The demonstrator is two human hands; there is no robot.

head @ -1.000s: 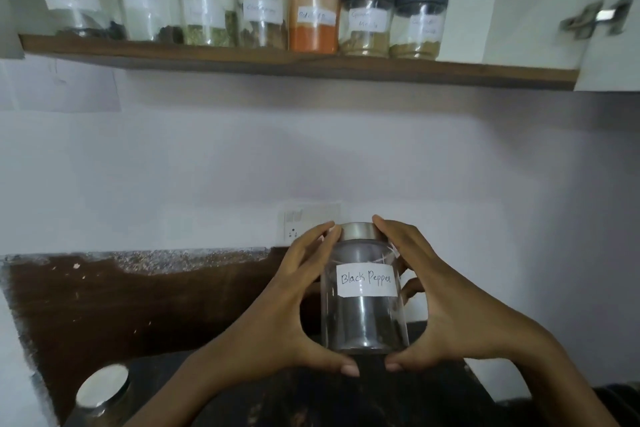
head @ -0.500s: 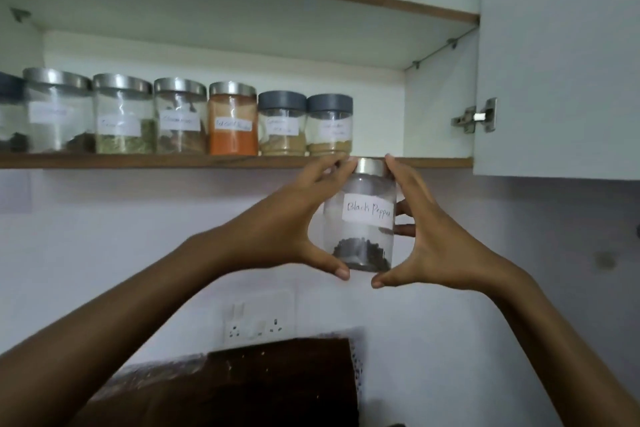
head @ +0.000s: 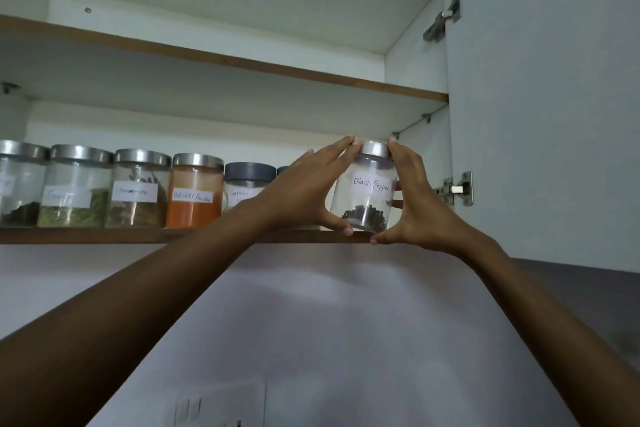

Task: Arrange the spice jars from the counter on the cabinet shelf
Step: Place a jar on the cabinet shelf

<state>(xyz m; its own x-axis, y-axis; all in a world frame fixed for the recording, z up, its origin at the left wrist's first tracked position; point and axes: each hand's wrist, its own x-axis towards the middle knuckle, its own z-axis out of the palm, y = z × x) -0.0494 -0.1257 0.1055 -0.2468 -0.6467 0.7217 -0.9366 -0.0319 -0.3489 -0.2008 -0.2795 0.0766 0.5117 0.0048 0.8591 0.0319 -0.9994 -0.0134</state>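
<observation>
White cabinet, door open: the pepper jar (head: 366, 191), below the shelf (head: 104, 235) edge half a second ago, now reaches its right end, clamped between left hand (head: 304, 189) and right hand (head: 417, 200).

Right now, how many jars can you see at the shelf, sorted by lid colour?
Silver lids: 5, namely four in the row, including the red chilli powder jar, plus the Black Pepper jar held between the left hand and right hand.
Grey lids: 2, the Garam jar and one mostly hidden behind the left hand.
Total: 7 jars at the shelf.
</observation>
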